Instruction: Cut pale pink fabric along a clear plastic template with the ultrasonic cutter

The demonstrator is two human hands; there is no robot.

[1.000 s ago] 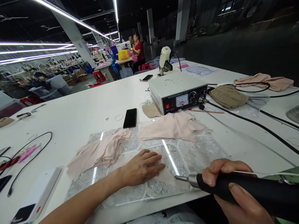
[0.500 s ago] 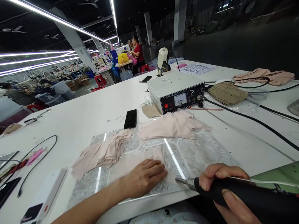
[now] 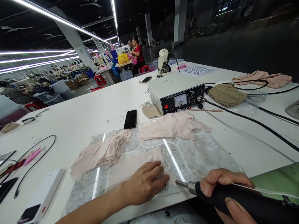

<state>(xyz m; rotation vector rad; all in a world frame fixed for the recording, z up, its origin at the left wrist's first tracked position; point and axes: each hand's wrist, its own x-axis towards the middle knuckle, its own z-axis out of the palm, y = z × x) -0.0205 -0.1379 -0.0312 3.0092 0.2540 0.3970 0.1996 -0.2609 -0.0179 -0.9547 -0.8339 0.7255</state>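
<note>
My left hand (image 3: 146,183) lies palm down with fingers extended on a thin pale pink fabric piece (image 3: 127,165). That piece rests on a glossy marble-patterned board (image 3: 201,155). In my right hand (image 3: 227,186) is a black ultrasonic welder handpiece (image 3: 247,199) with a pointed metal tip. The tip is at the fabric's right edge, close to my left fingers; whether it touches cannot be made out. A layered stack of pink fabric (image 3: 102,152) sits on the board's left, and more pink fabric (image 3: 169,126) lies along its back.
A control box (image 3: 176,90) with a meter and black cable (image 3: 252,118) stands behind the board. A phone (image 3: 130,119) lies beside the back fabric. Brown card patterns (image 3: 226,93) are at right, a white box (image 3: 43,199) at left. People sit at sewing machines farther off.
My left hand has shifted slightly right and down on the fabric. The handpiece has moved very little, its tip still by the fabric's edge.
</note>
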